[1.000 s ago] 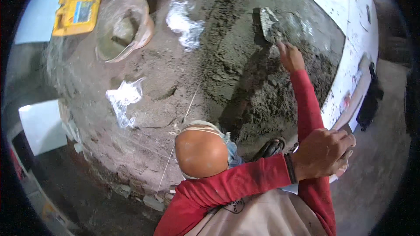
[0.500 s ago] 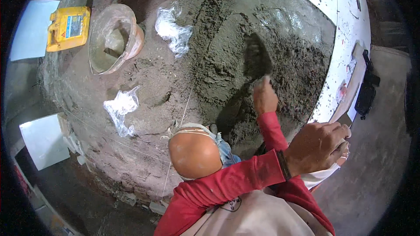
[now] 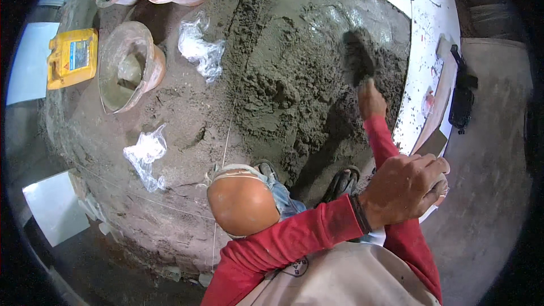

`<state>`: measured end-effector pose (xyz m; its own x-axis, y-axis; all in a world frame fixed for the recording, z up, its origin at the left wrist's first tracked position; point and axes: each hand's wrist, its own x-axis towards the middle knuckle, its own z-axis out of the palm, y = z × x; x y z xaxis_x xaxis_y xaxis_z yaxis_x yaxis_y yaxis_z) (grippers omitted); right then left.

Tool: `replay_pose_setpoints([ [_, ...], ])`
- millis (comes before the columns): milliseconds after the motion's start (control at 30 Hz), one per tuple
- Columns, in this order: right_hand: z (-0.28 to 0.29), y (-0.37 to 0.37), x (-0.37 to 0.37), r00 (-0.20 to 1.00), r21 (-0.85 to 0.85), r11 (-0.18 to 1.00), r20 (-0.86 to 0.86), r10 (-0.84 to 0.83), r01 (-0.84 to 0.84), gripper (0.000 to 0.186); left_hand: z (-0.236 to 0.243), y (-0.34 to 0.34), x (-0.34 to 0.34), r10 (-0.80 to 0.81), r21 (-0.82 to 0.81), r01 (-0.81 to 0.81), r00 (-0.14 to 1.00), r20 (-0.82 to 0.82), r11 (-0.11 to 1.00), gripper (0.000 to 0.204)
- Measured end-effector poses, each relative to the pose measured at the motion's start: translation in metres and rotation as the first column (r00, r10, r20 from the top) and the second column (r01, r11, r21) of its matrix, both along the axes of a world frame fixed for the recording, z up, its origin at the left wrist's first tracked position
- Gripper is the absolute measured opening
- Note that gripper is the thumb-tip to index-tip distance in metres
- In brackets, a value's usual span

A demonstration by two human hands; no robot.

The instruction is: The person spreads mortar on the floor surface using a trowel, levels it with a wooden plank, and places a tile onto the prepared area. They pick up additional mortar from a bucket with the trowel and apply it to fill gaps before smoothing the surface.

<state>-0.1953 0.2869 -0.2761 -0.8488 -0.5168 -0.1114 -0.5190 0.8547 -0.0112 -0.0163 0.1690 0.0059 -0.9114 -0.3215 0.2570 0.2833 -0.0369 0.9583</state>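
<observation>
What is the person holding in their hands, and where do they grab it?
The right hand holds a trowel by its handle, blade in the wet mortar. The left hand rests on the right arm, holding nothing visible.

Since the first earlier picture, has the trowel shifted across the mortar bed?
Yes. The trowel, held in the right hand, has swung from up by the white tile edge back into the mortar and out toward the tile again.

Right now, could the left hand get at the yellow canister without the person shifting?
Probably not. The left hand lies crossed over the right forearm at the person's right side, while the yellow canister sits far off to the left, beyond the pink tub.
</observation>
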Motion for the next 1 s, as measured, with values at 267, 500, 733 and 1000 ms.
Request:
replay_pose_setpoints([
  [267,0.054,0.057,0.098,0.911,0.077,0.956,0.332,0.243,-0.283,0.049,-0.003,0.000,-0.005,-0.007,-0.053,0.010,0.999,0.054,0.999,0.028],
  [500,0.078,0.038,0.214,0.720,-0.127,0.967,0.690,-0.074,0.222,0.034,0.001,0.023,-0.003,-0.070,-0.213,0.078,0.997,0.044,0.974,0.027],
  [733,0.049,0.061,0.215,0.867,-0.005,0.953,0.419,-0.272,0.301,0.034,0.000,0.057,0.020,-0.441,-0.371,0.449,0.891,0.113,0.813,0.025],
  [1000,0.014,0.119,0.215,0.861,-0.166,0.865,0.297,-0.413,0.473,0.023,0.029,0.057,0.046,-0.569,-0.508,0.607,0.783,0.251,0.611,0.030],
])
